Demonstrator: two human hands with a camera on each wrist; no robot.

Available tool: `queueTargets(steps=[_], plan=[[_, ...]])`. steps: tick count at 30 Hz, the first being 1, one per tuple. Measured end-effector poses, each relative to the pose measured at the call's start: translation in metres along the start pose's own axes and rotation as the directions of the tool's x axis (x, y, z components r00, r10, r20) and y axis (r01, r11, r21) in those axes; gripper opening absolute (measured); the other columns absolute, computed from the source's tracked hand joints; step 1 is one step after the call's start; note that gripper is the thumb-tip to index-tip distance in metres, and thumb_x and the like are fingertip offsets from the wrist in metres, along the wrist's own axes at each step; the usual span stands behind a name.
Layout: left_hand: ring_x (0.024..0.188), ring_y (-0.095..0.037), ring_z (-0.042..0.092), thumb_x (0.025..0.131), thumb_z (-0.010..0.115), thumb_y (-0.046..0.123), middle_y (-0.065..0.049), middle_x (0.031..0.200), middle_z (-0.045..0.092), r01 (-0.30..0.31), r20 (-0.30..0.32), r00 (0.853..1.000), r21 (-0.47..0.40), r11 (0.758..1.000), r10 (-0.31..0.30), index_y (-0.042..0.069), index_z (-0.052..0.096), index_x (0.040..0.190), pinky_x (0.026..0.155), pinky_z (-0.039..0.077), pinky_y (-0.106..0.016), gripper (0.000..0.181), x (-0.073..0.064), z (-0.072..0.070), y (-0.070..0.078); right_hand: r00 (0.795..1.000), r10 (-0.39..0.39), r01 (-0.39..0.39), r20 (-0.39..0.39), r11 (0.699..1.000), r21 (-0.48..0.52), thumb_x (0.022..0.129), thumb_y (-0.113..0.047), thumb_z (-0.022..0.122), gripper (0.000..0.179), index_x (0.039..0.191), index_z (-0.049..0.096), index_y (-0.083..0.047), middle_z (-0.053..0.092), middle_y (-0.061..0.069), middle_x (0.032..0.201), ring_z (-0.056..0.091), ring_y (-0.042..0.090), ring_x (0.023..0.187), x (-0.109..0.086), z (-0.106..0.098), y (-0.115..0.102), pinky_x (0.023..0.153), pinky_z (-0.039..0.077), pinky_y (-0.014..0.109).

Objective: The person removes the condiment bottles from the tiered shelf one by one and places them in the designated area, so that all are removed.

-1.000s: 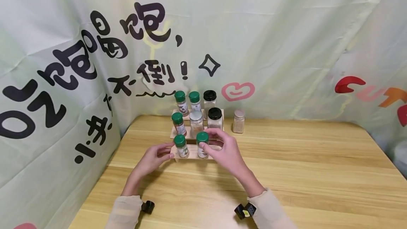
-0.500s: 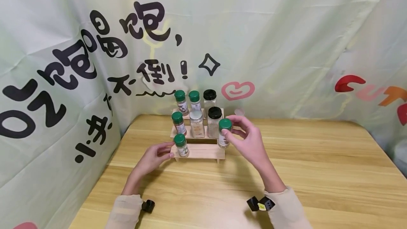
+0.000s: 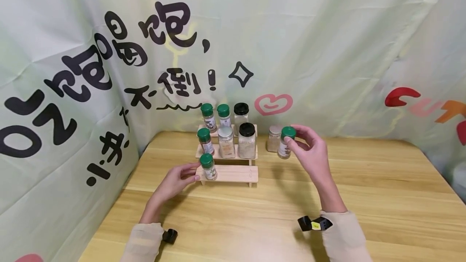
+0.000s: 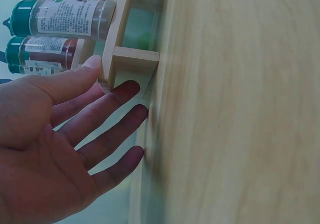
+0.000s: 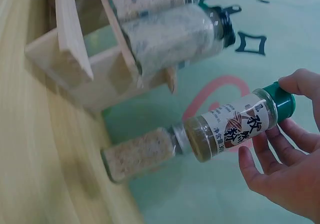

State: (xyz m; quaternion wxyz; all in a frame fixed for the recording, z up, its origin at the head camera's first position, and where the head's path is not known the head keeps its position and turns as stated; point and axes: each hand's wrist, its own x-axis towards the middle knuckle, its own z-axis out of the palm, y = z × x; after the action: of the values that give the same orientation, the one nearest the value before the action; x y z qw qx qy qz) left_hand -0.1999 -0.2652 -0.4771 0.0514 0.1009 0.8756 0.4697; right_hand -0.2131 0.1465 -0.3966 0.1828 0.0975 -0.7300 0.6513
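My right hand [image 3: 312, 148] holds a green-capped spice jar [image 3: 284, 148] by its cap, raised over the table to the right of the rack. Its white label [image 5: 235, 121] shows dark characters in the right wrist view. Just behind it stands a square jar with a silver lid [image 3: 274, 140], partly covered in the head view. My left hand [image 3: 178, 179] is at the left end of the stepped wooden spice rack [image 3: 236, 174], thumb [image 4: 82, 74] and index finger either side of the lowest shelf's end. One green-capped jar [image 3: 208, 167] stands on that shelf.
The middle shelf bears a green-capped jar [image 3: 205, 141], a silver-lidded jar [image 3: 226, 142] and a black-lidded jar [image 3: 247, 140]. Two green-capped jars and a black-lidded jar [image 3: 241, 117] stand on the top shelf. A printed cloth [image 3: 327, 51] hangs behind the wooden table [image 3: 364, 197].
My right hand has lifted the green-capped jar off the lowest shelf and carried it right, beside the silver-lidded jar. The left hand has stayed at the rack.
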Motion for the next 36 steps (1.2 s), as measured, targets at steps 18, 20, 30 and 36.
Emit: queueTargets(steps=[18,20,30,36], plan=[[0.12,-0.035,0.065,0.097,0.073,0.014,-0.021,0.137,0.063,-0.005,0.003,1.0,-0.013,1.0,0.005,-0.001,0.06,0.14,0.099,0.056,-0.041,0.048,0.0,0.0,-0.001,0.991,0.132,-0.134,-0.028,0.988,-0.08,0.098,-0.017,0.072,0.047,0.139,0.058,0.001,0.061,0.011,0.13,0.057,0.011,0.116,0.031,-0.028,0.059,0.092,0.05,0.01],[0.12,-0.034,0.065,0.096,0.074,0.013,-0.021,0.136,0.063,-0.01,0.002,1.0,-0.01,1.0,0.01,-0.001,0.06,0.14,0.099,0.056,-0.04,0.047,0.0,0.0,-0.001,0.99,0.137,-0.138,-0.027,0.987,-0.079,0.098,-0.017,0.072,0.047,0.139,0.058,0.001,0.061,0.014,0.131,0.056,0.012,0.116,0.034,-0.029,0.066,0.092,0.049,0.01],[0.119,-0.033,0.066,0.096,0.074,0.013,-0.02,0.135,0.065,0.002,0.0,1.0,-0.01,1.0,-0.002,0.0,0.061,0.139,0.1,0.055,-0.044,0.047,0.001,0.001,-0.001,0.988,0.149,-0.15,-0.028,0.986,-0.077,0.098,-0.011,0.071,0.046,0.138,0.056,0.006,0.058,0.02,0.131,0.056,0.008,0.113,0.04,-0.032,0.093,0.09,0.049,0.008],[0.119,-0.033,0.066,0.096,0.074,0.014,-0.02,0.134,0.065,0.011,-0.004,1.0,-0.008,1.0,-0.011,0.0,0.061,0.139,0.1,0.055,-0.044,0.047,0.001,0.0,-0.002,0.989,0.145,-0.148,-0.037,0.984,-0.096,0.099,-0.013,0.071,0.045,0.138,0.058,0.005,0.061,0.018,0.129,0.057,0.01,0.113,0.039,-0.03,0.098,0.089,0.049,0.008]])
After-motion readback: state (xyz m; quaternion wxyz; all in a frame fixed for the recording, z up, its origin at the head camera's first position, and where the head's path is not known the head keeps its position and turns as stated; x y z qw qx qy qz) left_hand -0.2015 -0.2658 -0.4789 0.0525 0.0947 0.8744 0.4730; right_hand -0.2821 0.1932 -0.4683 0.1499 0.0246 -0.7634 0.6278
